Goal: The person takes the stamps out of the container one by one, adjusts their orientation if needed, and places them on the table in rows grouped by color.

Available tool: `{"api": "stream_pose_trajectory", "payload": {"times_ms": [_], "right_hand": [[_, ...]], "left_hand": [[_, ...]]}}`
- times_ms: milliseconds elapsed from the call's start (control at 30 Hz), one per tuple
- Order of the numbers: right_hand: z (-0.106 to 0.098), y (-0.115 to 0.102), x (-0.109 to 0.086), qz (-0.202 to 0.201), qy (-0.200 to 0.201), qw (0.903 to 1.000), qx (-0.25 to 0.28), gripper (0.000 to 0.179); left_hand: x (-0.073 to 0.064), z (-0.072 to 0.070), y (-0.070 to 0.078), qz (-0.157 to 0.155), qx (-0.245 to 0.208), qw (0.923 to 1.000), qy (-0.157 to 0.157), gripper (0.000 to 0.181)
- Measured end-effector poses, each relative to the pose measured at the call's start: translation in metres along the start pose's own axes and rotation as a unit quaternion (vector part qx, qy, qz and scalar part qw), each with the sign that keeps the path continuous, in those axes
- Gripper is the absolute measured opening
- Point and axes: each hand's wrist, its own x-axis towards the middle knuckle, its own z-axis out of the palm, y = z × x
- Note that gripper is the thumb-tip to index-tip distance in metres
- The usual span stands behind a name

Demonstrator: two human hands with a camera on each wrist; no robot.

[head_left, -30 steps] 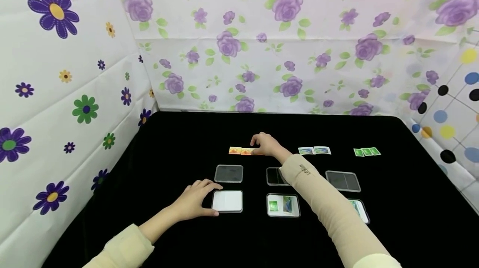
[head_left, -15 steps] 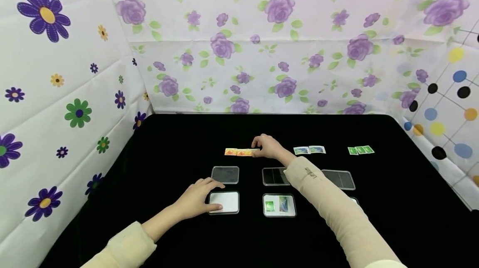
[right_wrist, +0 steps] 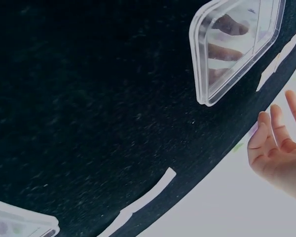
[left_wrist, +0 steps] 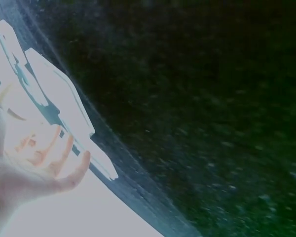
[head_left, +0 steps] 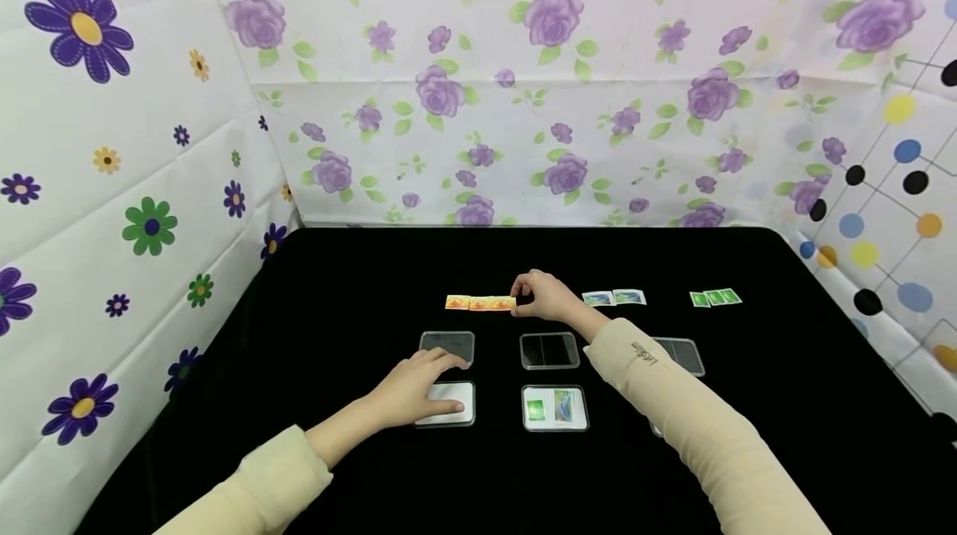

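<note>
My left hand (head_left: 414, 385) reaches over a small case with a white card inside (head_left: 453, 413), its thumb lying across the white face and its fingers spread toward a clear lid (head_left: 449, 344) behind. In the left wrist view the fingers look loosely bent in strong glare. My right hand (head_left: 544, 296) is at the right end of a row of orange stamps (head_left: 481, 303), thumb and forefinger apart with a dark gap between them. Whether its thumb touches the last stamp I cannot tell. The right wrist view has these fingers (right_wrist: 280, 131) loosely bent, with nothing visible in them.
Blue picture stamps (head_left: 629, 296) and green stamps (head_left: 715, 298) lie to the right. A case with a green and a blue stamp (head_left: 556, 409) sits in the middle, a divided clear lid (head_left: 549, 350) behind it. My right sleeve partly covers another lid (head_left: 685, 356).
My left hand has moved right, farther over the white-card case. My right hand has shifted slightly right, uncovering more of the orange stamps. The head view has turned a little.
</note>
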Motion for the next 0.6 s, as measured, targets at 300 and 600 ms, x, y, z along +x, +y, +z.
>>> {"api": "stream_pose_trajectory", "payload": {"times_ms": [300,600], "right_hand": [[-0.006,0.003,-0.017,-0.019,0.002,0.9998,0.009,0.028],[-0.016,0.006,-0.037,-0.020,0.022,0.9991,0.031,0.027]], "left_hand": [[0.016,0.004,0.013,0.020,0.010,0.9996,-0.018,0.055],[0.032,0.009,0.026,0.034,0.029,0.9988,-0.020,0.054]]}}
